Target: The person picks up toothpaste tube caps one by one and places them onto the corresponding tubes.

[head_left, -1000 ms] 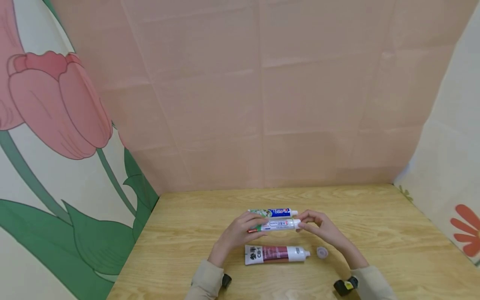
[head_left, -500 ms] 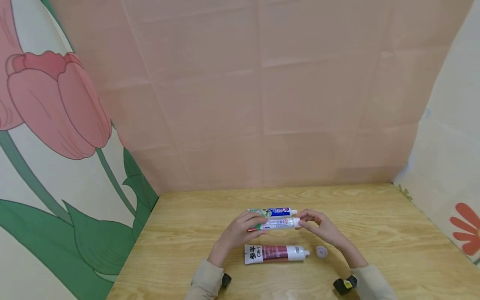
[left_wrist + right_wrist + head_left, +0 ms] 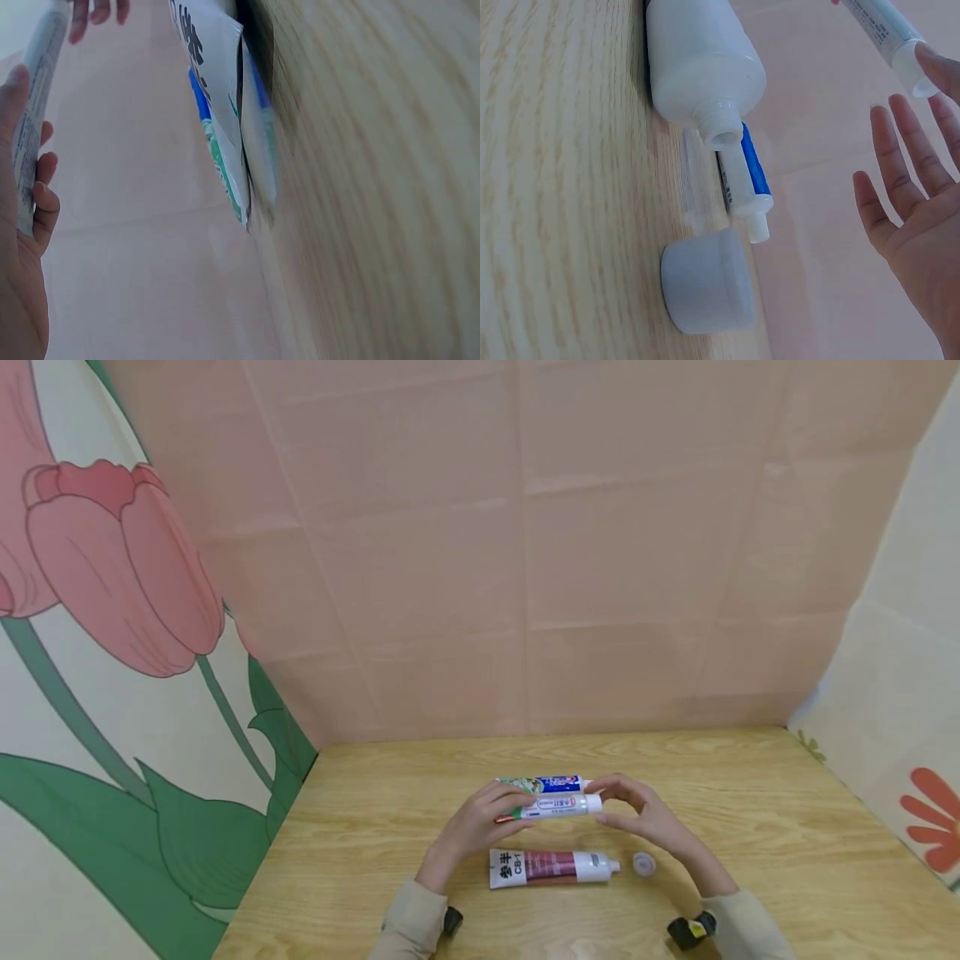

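My left hand (image 3: 474,823) grips the tail end of a white toothpaste tube (image 3: 558,806) with green and red print, holding it above the table. Its white cap (image 3: 915,69) points right and is on the tube. Beside the cap is my right hand (image 3: 643,810), its fingers spread and the thumb close to the cap; whether the thumb touches it I cannot tell. Behind lies a blue and green toothpaste tube (image 3: 561,785) with a bare nozzle (image 3: 758,227). Nearer me lies a white and maroon toothpaste tube (image 3: 551,868), uncapped, its opening (image 3: 724,139) facing right.
A loose white cap (image 3: 644,864) stands on the wooden table (image 3: 360,827), right of the maroon tube. A pink cloth (image 3: 420,568) hangs behind the table. Flower-printed sheets stand at the left and right sides.
My right fingers have spread and come off the cap of the held tube, where they pinched it before. The left hand and the tubes on the table have stayed put.
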Motion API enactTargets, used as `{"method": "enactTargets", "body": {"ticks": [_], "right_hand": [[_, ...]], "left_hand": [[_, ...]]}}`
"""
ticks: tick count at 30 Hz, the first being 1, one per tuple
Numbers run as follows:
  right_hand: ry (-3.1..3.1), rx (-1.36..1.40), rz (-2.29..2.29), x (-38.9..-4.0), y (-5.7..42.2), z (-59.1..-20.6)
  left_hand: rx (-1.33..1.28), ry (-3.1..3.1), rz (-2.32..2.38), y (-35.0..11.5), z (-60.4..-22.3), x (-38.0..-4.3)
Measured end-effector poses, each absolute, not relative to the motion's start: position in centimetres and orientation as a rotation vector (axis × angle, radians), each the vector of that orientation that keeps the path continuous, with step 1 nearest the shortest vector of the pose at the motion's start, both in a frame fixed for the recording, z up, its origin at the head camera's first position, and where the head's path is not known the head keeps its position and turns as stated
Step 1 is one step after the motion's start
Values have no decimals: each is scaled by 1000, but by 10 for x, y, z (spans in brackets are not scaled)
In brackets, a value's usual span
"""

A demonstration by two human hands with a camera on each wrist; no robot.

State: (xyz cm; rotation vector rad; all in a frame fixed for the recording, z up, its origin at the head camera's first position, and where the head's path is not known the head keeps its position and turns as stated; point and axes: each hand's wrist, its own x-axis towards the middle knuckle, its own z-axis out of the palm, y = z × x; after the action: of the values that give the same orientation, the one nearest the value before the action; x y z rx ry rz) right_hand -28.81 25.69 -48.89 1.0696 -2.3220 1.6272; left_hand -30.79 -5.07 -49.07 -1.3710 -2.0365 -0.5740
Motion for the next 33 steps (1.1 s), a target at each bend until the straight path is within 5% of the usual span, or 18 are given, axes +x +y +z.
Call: {"method": "enactTargets", "body": {"ticks": [33], "right_hand": [[-2407, 994, 1652, -291, 259, -494]], "left_hand": [[-1395, -1997, -589, -49, -489, -309]]}}
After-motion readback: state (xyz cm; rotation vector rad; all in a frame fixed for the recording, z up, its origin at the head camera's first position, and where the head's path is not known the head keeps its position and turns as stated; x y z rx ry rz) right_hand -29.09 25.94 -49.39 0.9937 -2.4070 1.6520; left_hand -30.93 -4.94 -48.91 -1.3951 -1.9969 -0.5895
